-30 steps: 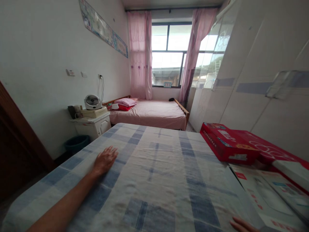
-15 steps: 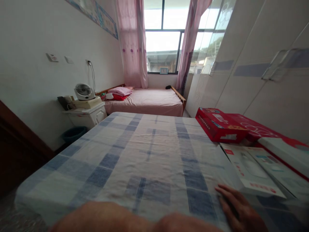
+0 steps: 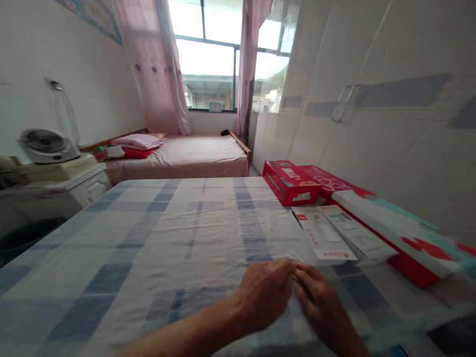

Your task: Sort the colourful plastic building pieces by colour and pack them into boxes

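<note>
My left hand [image 3: 266, 292] reaches in from the lower left with its fingers curled. Its fingertips meet those of my right hand [image 3: 316, 297], low over the blue-and-white checked cloth [image 3: 156, 258]. The right hand's fingers are bent and pressed together, and they are slightly blurred. Anything between the fingertips is hidden or too small to name. Just beyond both hands lies a flat white box [image 3: 320, 238] with red print, and a second white box [image 3: 360, 233] lies beside it.
Behind the white boxes sits a red box [image 3: 292, 183], with a long red-and-white box [image 3: 390, 233] to its right. A pink bed [image 3: 201, 153] stands at the far end below a window. A fan [image 3: 48, 145] stands on the left cabinet; wardrobe doors [image 3: 357, 124] line the right.
The view has turned to the right. My left arm has come further into view and its hand has joined the right hand, which was on the cloth beside the white box.
</note>
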A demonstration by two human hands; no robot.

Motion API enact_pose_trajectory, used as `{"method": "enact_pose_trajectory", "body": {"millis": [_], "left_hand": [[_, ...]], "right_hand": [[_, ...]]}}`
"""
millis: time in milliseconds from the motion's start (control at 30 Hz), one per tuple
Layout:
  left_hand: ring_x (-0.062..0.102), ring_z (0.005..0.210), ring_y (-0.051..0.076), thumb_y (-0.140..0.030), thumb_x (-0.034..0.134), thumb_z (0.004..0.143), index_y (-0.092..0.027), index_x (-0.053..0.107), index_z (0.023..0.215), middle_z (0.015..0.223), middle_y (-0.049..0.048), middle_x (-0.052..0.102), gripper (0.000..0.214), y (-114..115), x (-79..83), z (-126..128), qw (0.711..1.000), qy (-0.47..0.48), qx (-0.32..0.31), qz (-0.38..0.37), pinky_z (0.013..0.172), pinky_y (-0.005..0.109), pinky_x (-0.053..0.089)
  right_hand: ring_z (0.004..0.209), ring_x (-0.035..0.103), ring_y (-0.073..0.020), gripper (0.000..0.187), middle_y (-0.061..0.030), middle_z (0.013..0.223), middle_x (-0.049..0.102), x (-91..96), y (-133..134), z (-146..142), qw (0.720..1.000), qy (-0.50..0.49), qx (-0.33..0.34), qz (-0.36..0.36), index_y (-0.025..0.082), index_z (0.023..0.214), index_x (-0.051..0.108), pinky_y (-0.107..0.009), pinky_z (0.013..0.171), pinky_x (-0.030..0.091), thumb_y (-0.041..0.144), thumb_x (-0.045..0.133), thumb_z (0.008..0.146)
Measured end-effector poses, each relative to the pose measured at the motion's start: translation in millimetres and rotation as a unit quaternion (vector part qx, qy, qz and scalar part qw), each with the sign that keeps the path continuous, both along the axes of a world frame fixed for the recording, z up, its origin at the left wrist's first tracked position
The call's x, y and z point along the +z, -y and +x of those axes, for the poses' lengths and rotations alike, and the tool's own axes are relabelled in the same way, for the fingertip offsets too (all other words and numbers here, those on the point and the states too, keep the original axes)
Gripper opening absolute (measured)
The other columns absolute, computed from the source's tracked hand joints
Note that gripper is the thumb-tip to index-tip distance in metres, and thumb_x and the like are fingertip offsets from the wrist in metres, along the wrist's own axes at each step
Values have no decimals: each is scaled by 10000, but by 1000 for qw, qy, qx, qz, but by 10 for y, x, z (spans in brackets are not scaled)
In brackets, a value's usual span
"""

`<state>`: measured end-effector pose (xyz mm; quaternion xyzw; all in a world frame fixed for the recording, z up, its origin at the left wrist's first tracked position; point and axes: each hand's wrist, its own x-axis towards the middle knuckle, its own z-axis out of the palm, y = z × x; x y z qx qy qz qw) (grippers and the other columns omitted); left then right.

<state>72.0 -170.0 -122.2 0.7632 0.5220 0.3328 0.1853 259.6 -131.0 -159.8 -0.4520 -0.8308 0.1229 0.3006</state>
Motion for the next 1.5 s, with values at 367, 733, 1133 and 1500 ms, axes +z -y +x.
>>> {"method": "enact_pose_trajectory", "body": {"millis": [367,733,1133,1500], "left_hand": [[666,875,167,-180,379,874,-257,608,1031,947,-14,708,288,-279,-216,-234,997,-54,-34,-35,778,270,486],[669,841,154,-187,386,867,-254,632,1001,900,-12,715,288,-300,-209,-226,998,-29,-27,-45,744,237,480],[670,858,157,-163,368,866,-249,618,994,915,-15,713,294,-304,-197,-218,998,-36,-30,-48,752,241,478],[667,850,156,-163,390,852,-254,629,995,916,-10,715,293,-314,-226,-227,999,-22,-24,-44,753,232,479]], "right_hand": [[1143,510,-230,384,-100,1205,554,155,110,110,957,-78,-194,200,212,1233,464,-406,938,446,321,483,866],[1208,422,-330,652,-191,1321,455,321,-364,182,932,77,-342,87,124,1327,387,-492,908,413,527,466,820],[1252,381,-320,664,-187,1363,402,195,-413,234,938,95,-322,88,121,1315,424,-482,954,395,560,455,819],[1270,346,-323,676,-173,1376,375,85,-450,239,944,58,-300,127,147,1305,406,-510,972,364,583,478,794]]}}
